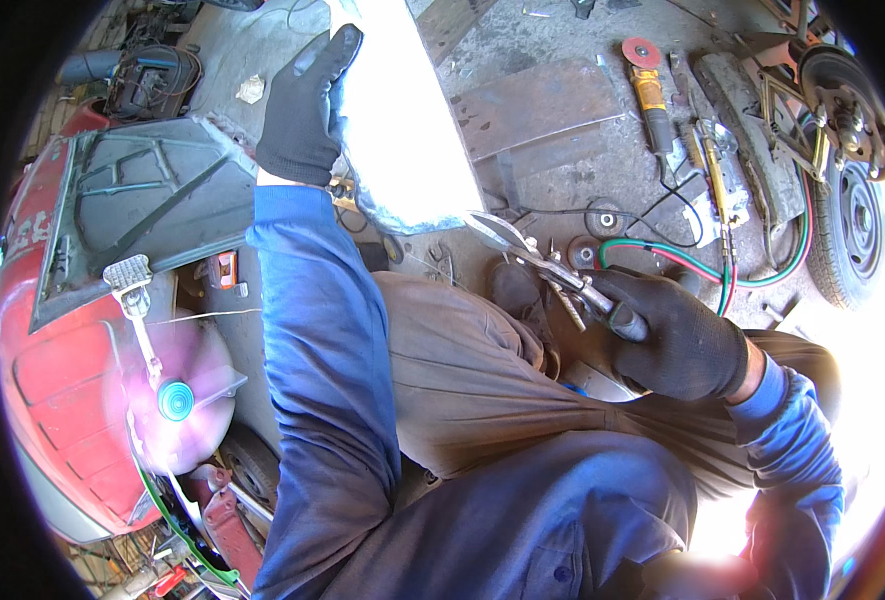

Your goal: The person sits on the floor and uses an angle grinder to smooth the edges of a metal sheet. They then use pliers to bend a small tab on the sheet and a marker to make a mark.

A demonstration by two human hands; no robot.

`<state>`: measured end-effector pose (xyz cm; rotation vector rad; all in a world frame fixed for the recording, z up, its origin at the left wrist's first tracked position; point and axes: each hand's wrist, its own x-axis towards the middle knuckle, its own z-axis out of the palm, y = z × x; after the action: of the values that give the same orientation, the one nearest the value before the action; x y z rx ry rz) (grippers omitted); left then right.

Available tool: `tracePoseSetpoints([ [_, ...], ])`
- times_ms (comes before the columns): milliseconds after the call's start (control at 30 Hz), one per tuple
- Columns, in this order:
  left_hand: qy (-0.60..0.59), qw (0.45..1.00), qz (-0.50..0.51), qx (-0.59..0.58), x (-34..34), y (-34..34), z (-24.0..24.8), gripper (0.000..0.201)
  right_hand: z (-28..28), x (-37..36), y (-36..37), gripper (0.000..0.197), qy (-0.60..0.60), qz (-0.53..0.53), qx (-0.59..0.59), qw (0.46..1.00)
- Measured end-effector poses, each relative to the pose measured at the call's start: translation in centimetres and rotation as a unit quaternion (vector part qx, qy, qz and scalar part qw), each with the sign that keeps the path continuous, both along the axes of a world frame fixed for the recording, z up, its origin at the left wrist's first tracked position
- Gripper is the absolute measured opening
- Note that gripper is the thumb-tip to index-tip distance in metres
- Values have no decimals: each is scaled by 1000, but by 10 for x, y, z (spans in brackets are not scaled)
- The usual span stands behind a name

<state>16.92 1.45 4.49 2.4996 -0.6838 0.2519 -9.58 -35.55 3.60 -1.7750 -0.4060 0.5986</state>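
Observation:
A bright, overexposed sheet-metal panel [402,120] rises from the middle toward the top of the head view. My gloved left hand [307,110] grips its left edge, thumb stretched along the face and the other fingers mostly hidden. In a black glove, my right hand [677,335] is closed round the handles of metal locking pliers [552,268]. The long jaws of that tool point up and left and reach the panel's lower right corner. Glare hides whether they bite on it. Below the panel are my bent legs in brown trousers.
An angle grinder [648,98] with a red disc lies at upper right, near a torch [714,170] with red and green hoses [652,246]. A wheel [850,230] stands far right. To the left are a red car panel [72,400], a grey frame [152,195] and a blurred fan [174,395].

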Motion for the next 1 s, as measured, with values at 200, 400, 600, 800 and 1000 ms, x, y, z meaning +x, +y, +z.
tracePoseSetpoints([
  [200,-167,983,-73,22,-2,-8,-7,44,-1,0,-1,42,-16,1,4,1000],
  [400,-109,992,-57,1,-4,-8,-4,43,-3,-2,1,45,4,-1,19,1000],
  [600,-40,995,-30,-84,-6,-10,-6,50,0,-4,4,32,54,-23,19,998],
  [800,-36,995,-55,-79,-1,-1,-7,32,-4,-6,4,32,84,-18,19,996],
  [1000,-114,991,-61,-36,-8,-10,2,52,-13,-6,8,64,32,-10,39,999],
])
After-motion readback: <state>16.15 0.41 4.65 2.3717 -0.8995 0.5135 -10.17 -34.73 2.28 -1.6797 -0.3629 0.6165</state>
